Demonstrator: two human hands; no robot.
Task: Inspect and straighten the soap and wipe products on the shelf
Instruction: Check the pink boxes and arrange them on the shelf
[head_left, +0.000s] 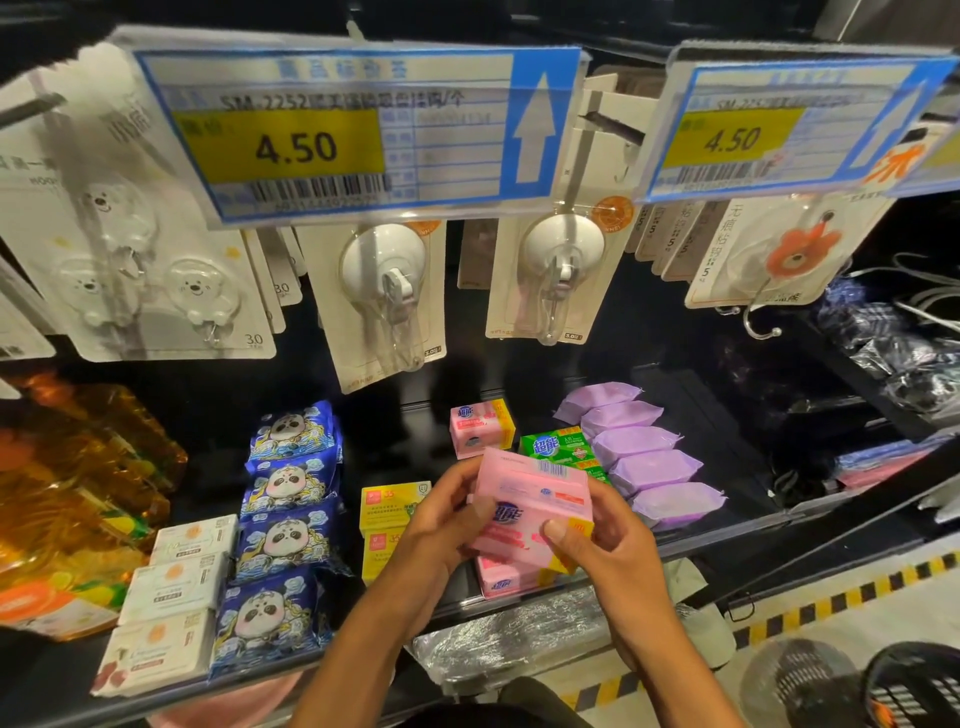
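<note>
We are holding the pink soap pack (535, 512) with our left hand (441, 525) and right hand (602, 551) above another pink soap pack (506, 578), turning it to check it.

Bare shelf floor (405, 447) lies open between the panda wipe packs (291, 499) and the rear pink soap box (480, 427), while hanging hook cards (387, 296) obstruct access from above.

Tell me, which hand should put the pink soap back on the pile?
Probably the right hand. It holds the pink soap pack from the side nearest the pink soap pile, which sits just below it at the shelf's front. The left hand is over the yellow boxes, farther from that spot.
</note>
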